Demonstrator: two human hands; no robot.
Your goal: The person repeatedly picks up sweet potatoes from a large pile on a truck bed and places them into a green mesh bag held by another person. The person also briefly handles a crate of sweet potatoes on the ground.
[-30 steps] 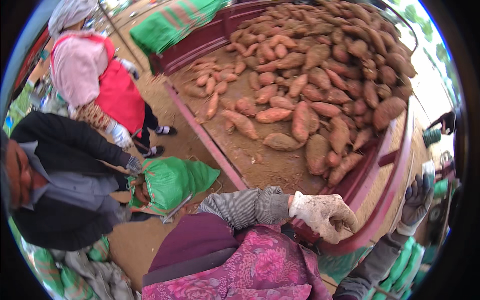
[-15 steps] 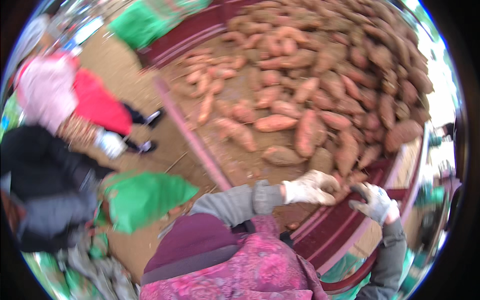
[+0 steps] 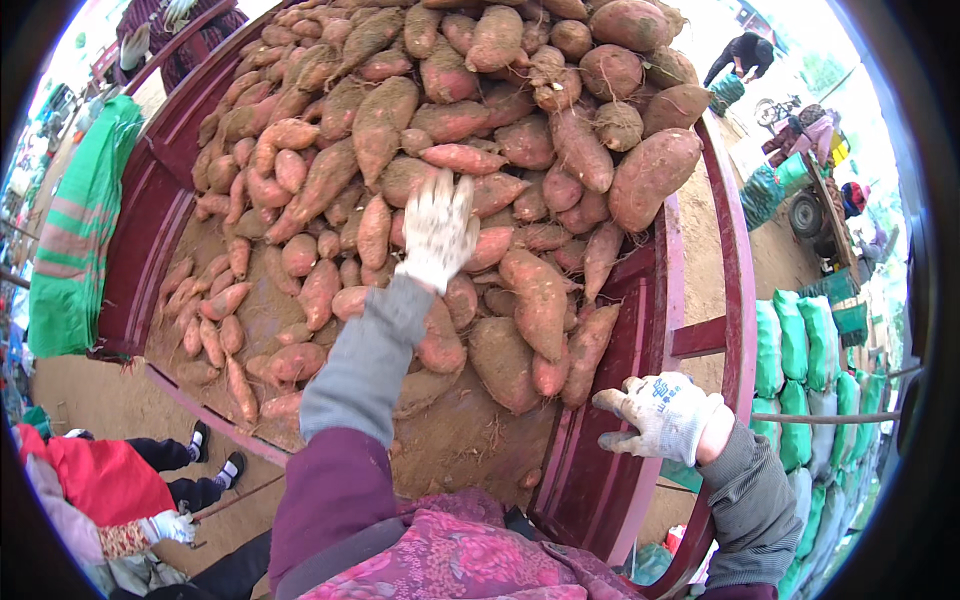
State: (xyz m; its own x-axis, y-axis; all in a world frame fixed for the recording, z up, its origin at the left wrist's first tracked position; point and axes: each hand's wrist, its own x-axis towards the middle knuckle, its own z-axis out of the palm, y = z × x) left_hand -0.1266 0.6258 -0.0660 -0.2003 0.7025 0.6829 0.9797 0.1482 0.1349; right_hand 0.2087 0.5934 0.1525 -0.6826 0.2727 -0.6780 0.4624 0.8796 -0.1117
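Note:
My left hand [image 3: 437, 225], in a dirty white glove, reaches onto the heap of sweet potatoes [image 3: 380, 130] with fingers spread over them. Whether it touches one firmly I cannot tell. My right hand [image 3: 652, 418], also gloved, is open at the red side panel [image 3: 610, 385] of the cart bed, its fingers apart. The potatoes are pink-brown and dusted with soil, piled high at the back and lying in smaller pieces at the left.
Green striped sacks [image 3: 75, 240] drape over the left side. A person in a red apron [image 3: 90, 470] stands lower left; another in black [image 3: 740, 55] bends upper right. Stacked green sacks [image 3: 820, 420] and a loaded vehicle [image 3: 810, 210] stand right, beyond the metal rail [image 3: 735, 310].
My view has swung toward the heap. My left hand has moved up and forward onto the potatoes, its fingers spreading. My hands, close together half a second ago, are now apart.

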